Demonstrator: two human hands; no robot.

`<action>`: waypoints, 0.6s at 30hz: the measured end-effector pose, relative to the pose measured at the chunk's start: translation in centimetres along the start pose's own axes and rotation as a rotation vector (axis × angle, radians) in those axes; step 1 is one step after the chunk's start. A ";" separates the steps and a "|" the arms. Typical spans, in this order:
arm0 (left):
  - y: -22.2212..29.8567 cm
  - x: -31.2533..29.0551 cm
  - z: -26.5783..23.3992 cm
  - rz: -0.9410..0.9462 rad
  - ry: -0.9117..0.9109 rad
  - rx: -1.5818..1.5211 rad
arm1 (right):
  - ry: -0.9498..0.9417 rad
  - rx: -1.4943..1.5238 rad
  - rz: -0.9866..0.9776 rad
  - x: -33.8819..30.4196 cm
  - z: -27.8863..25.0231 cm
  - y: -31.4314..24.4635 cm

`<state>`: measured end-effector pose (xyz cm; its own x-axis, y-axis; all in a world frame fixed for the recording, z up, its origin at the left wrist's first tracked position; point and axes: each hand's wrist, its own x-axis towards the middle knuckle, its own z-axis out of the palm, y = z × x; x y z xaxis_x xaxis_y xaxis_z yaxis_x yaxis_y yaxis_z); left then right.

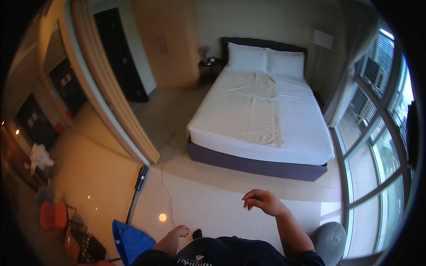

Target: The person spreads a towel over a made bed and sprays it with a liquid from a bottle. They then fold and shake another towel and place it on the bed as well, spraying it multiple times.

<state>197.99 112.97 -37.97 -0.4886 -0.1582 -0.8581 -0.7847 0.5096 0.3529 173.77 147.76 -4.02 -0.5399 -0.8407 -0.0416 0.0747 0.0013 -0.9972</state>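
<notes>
My right hand (265, 202) hangs in the air before the foot of the bed. Its fingers are loosely bent and apart, with nothing in them. Low beside my body, my left hand (180, 231) is curled closed; no object shows in it. A thin cord (168, 195) runs along the floor close to that hand. Ahead stands a bed with a white sheet (301, 119) and a dark grey base (253, 164). A beige blanket (242, 113) lies across its middle and left, its right edge uneven. Two white pillows (247, 57) (286, 63) rest against the dark headboard (266, 43).
At left, a blue bag (131, 241) sits by a black pole (138, 181) near a beige folding partition (106, 80). A red chair (54, 216) stands beyond. A grey round stool (329, 241) is at my right, near tall windows (368, 177). A small black side table (210, 63) flanks the bed.
</notes>
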 end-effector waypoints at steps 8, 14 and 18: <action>-9.3 -5.1 2.0 -0.238 0.054 -0.221 | -0.206 -0.707 0.414 5.3 5.3 21.3; -4.1 -5.9 -2.9 -0.103 -0.045 0.012 | -0.469 -0.972 0.530 7.0 5.4 25.3; 7.7 0.4 -9.0 0.067 -0.116 0.266 | -0.180 -1.073 0.441 1.2 -4.1 36.3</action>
<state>188.30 109.15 -32.26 -0.4772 -0.0265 -0.8784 -0.6168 0.7221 0.3133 172.37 149.07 -40.51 -0.5115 -0.7177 -0.4725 -0.5660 0.6951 -0.4433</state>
